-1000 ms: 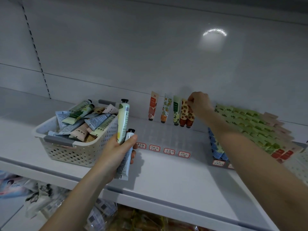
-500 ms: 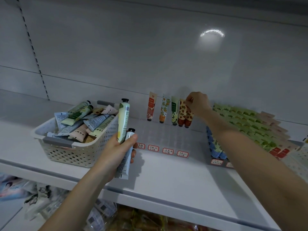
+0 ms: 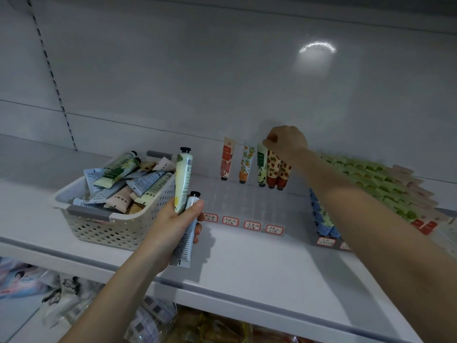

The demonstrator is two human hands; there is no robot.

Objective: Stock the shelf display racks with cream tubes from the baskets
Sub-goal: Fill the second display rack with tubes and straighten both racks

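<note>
A cream perforated basket (image 3: 103, 229) on the white shelf holds several cream tubes (image 3: 138, 181). My left hand (image 3: 173, 226) grips two tubes beside it: a pale green tube (image 3: 183, 179) standing cap up and a white tube (image 3: 186, 236) with printed text. At the back of a clear display rack (image 3: 247, 201) stand several tubes cap down, among them an orange one (image 3: 227, 159) and two strawberry-patterned ones (image 3: 277, 172). My right hand (image 3: 286, 142) is curled over the tops of the strawberry tubes, pinching the top edge of one.
A second rack on the right is packed with green-topped tubes (image 3: 371, 179) and blue tubes (image 3: 321, 219). Red-bordered price labels (image 3: 252, 225) line the rack fronts. Packaged goods (image 3: 153, 318) lie on the shelf below. The shelf front edge (image 3: 247, 293) runs across.
My right hand has stayed at the tops of the strawberry tubes, shifting only slightly. My left hand keeps holding the same two tubes.
</note>
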